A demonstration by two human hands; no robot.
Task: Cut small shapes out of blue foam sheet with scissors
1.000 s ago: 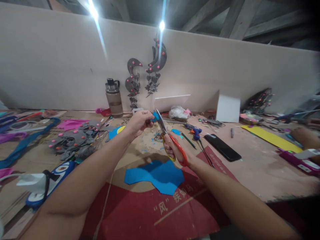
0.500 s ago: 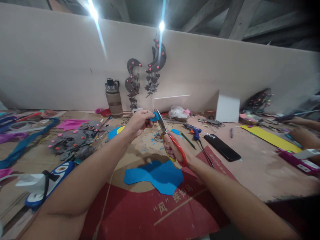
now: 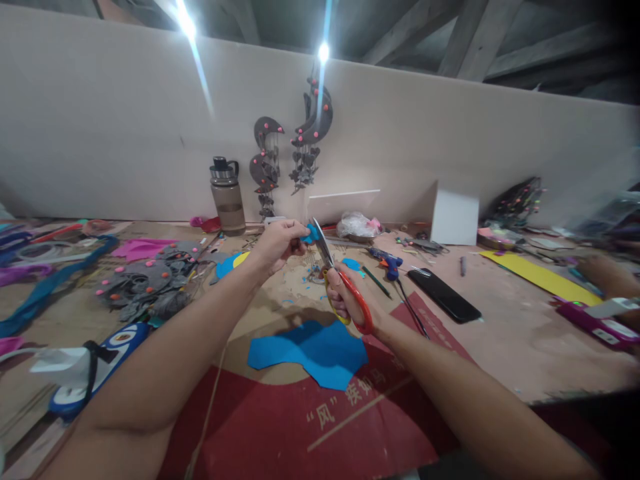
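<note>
Between the fingertips of my left hand is a small blue piece, held up over the middle of the table. My right hand is closed round the red and yellow handles of the scissors. The blades point up and away, touching or right beside the blue piece. A larger blue sheet with angular edges lies below my hands on the red and tan cardboard. Small blue scraps are scattered on the cardboard beyond it.
A bottle stands by the white wall. Grey felt pieces and a blue-white power strip lie left. Right are a glue gun, a black phone, a yellow sheet and another person's hand.
My hands and the scissors have barely moved. At the far right, the other person's upper forearm and the dark tool there have gone from view.
</note>
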